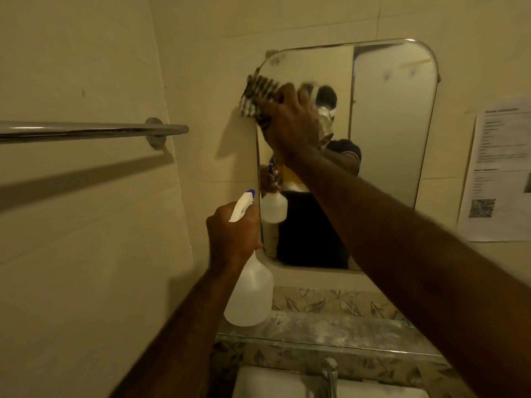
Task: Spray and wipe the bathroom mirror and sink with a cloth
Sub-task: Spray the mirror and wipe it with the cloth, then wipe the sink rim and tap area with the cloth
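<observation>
A rounded rectangular mirror (393,124) hangs on the tiled wall. My right hand (290,122) presses a checked dark-and-white cloth (257,96) against the mirror's upper left edge. My left hand (231,237) grips the neck of a translucent white spray bottle (250,294) with a white trigger and blue nozzle, held upright below and left of the mirror's lower left corner. The white sink (258,383) shows at the bottom edge, under a chrome tap (330,374). The mirror reflects a person, the bottle and the cloth.
A chrome towel rail (92,130) juts from the left wall at cloth height. A narrow speckled shelf (330,326) runs below the mirror above patterned tiles. A printed paper notice (500,173) is stuck to the wall at the right.
</observation>
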`<state>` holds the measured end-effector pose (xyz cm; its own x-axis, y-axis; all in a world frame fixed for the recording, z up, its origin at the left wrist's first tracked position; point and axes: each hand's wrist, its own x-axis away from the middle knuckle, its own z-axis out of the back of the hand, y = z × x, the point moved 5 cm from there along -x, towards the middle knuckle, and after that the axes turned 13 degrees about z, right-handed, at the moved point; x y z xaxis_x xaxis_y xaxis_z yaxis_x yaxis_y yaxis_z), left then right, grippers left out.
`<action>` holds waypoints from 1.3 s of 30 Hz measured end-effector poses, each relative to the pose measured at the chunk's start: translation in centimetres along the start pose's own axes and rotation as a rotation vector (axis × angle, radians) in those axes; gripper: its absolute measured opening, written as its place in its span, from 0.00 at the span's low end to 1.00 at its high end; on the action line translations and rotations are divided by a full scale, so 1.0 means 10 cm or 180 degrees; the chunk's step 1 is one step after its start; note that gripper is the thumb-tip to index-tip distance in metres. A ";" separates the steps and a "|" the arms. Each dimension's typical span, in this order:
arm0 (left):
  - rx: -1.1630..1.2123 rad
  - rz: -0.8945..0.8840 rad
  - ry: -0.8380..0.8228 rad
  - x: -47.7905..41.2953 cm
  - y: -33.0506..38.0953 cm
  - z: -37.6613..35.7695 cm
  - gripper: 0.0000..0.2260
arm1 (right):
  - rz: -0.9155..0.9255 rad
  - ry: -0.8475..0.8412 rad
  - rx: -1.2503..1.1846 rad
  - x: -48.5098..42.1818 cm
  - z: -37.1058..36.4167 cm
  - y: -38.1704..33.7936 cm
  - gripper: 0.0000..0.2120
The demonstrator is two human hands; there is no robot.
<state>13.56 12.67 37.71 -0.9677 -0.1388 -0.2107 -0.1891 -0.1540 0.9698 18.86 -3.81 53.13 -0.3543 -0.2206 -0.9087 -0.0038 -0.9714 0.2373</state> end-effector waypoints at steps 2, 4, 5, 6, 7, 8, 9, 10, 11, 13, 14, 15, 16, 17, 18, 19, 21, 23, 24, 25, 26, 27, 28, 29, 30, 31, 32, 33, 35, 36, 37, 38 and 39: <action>-0.0035 0.0053 0.0007 0.04 -0.07 -0.02 0.08 | 0.0080 -0.0165 0.0035 0.27 -0.10 -0.10 0.21; -0.0084 0.0080 0.0018 0.09 -0.13 -0.03 0.07 | 0.0128 -0.0413 -0.0054 0.55 -0.17 -0.17 0.23; -0.0096 0.0099 0.0009 0.13 -0.16 -0.04 0.06 | 0.0144 -0.0550 -0.0099 0.69 -0.20 -0.21 0.24; -0.0090 0.0128 -0.0009 0.17 -0.18 -0.04 0.07 | 0.0121 -0.0696 -0.0157 0.82 -0.22 -0.24 0.24; -0.0079 0.0169 -0.0031 0.20 -0.21 -0.04 0.07 | 0.0047 -0.0808 -0.0258 0.95 -0.22 -0.27 0.23; -0.0081 0.0216 -0.0051 0.25 -0.24 -0.04 0.07 | -0.0094 -0.0847 -0.0434 1.06 -0.22 -0.29 0.22; -0.0105 0.0252 -0.0068 0.29 -0.27 -0.04 0.07 | -0.0327 -0.0822 -0.0713 1.16 -0.24 -0.28 0.20; -0.0137 0.0280 -0.0085 0.32 -0.30 -0.03 0.08 | -0.0637 -0.0748 -0.1108 1.25 -0.26 -0.25 0.18; -0.0168 0.0309 -0.0102 0.36 -0.34 -0.03 0.08 | -0.0980 -0.0629 -0.1544 1.34 -0.26 -0.21 0.17; -0.0204 0.0341 -0.0144 0.46 -0.42 -0.02 0.08 | -0.1648 -0.0291 -0.2376 1.55 -0.21 -0.13 0.17; -0.0198 0.0351 -0.0167 0.51 -0.47 0.00 0.08 | -0.1962 -0.0132 -0.2790 1.67 -0.15 -0.13 0.18; -0.0179 0.0373 -0.0183 0.58 -0.53 0.02 0.07 | -0.2276 0.0007 -0.3185 1.81 -0.07 -0.15 0.17; -0.0158 0.0411 -0.0193 0.65 -0.59 0.05 0.06 | -0.2555 0.0137 -0.3551 1.96 0.02 -0.19 0.17; -0.0155 0.0454 -0.0208 0.73 -0.65 0.09 0.06 | -0.2784 0.0249 -0.3867 2.11 0.12 -0.25 0.16; -0.0180 0.0488 -0.0234 0.81 -0.73 0.12 0.05 | -0.2954 0.0342 -0.4131 2.27 0.21 -0.33 0.15; -0.0226 0.0518 -0.0268 0.89 -0.80 0.15 0.05 | -0.3079 0.0380 -0.4296 2.43 0.29 -0.41 0.14; -0.0283 0.0655 -0.0324 1.05 -0.98 0.21 0.07 | -0.3280 0.0320 -0.4446 2.76 0.43 -0.58 0.13; -0.0275 0.0840 -0.0374 1.17 -1.17 0.26 0.12 | -0.3454 0.0150 -0.4525 3.06 0.52 -0.73 0.12; -0.0277 0.0910 -0.0407 1.22 -1.28 0.28 0.13 | -0.3529 0.0054 -0.4560 3.20 0.56 -0.79 0.11; -0.0289 0.0954 -0.0444 1.26 -1.37 0.31 0.13 | -0.3601 -0.0034 -0.4584 3.32 0.60 -0.85 0.11; -0.0332 0.0989 -0.0474 1.29 -1.47 0.33 0.11 | -0.3672 -0.0115 -0.4616 3.44 0.62 -0.90 0.11; -0.0405 0.1039 -0.0484 1.33 -1.57 0.35 0.09 | -0.3742 -0.0206 -0.4624 3.56 0.64 -0.96 0.11; -0.0485 0.1093 -0.0482 1.37 -1.67 0.38 0.07 | -0.3802 -0.0284 -0.4624 3.68 0.66 -1.01 0.11; -0.0556 0.1128 -0.0489 1.41 -1.76 0.41 0.07 | -0.3842 -0.0366 -0.4597 3.80 0.68 -1.07 0.11; -0.0624 0.1151 -0.0510 1.46 -1.85 0.44 0.07 | -0.3856 -0.0467 -0.4574 3.92 0.70 -1.13 0.10; -0.0681 0.1193 -0.0534 1.50 -1.94 0.47 0.07 | -0.3832 -0.0581 -0.4553 4.04 0.71 -1.19 0.10; -0.0709 0.1254 -0.0547 1.55 -2.02 0.50 0.06 | -0.3811 -0.0709 -0.4547 4.17 0.72 -1.26 0.10; -0.0727 0.1324 -0.0547 1.58 -2.12 0.54 0.06 | -0.3806 -0.0855 -0.4541 4.31 0.73 -1.33 0.09; -0.0816 0.1484 -0.0553 1.63 -2.34 0.59 0.06 | -0.3850 -0.1200 -0.4500 4.60 0.72 -1.49 0.09; -0.0870 0.1568 -0.0571 1.65 -2.45 0.61 0.06 | -0.3887 -0.1366 -0.4468 4.75 0.70 -1.57 0.09; -0.0927 0.1639 -0.0595 1.67 -2.55 0.61 0.06 | -0.3956 -0.1504 -0.4404 4.92 0.68 -1.65 0.09; -0.0995 0.1698 -0.0623 1.69 -2.65 0.61 0.06 | -0.4075 -0.1603 -0.4336 5.08 0.65 -1.71 0.08; -0.1065 0.1759 -0.0659 1.70 -2.73 0.60 0.06 | -0.4239 -0.1679 -0.4245 5.24 0.60 -1.76 0.08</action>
<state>1.29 20.39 8.40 -0.9256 -0.0990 0.3653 0.3722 -0.4135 0.8310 -5.27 2.27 3.38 -0.9221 0.3863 -0.0233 0.0423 0.0409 -0.9983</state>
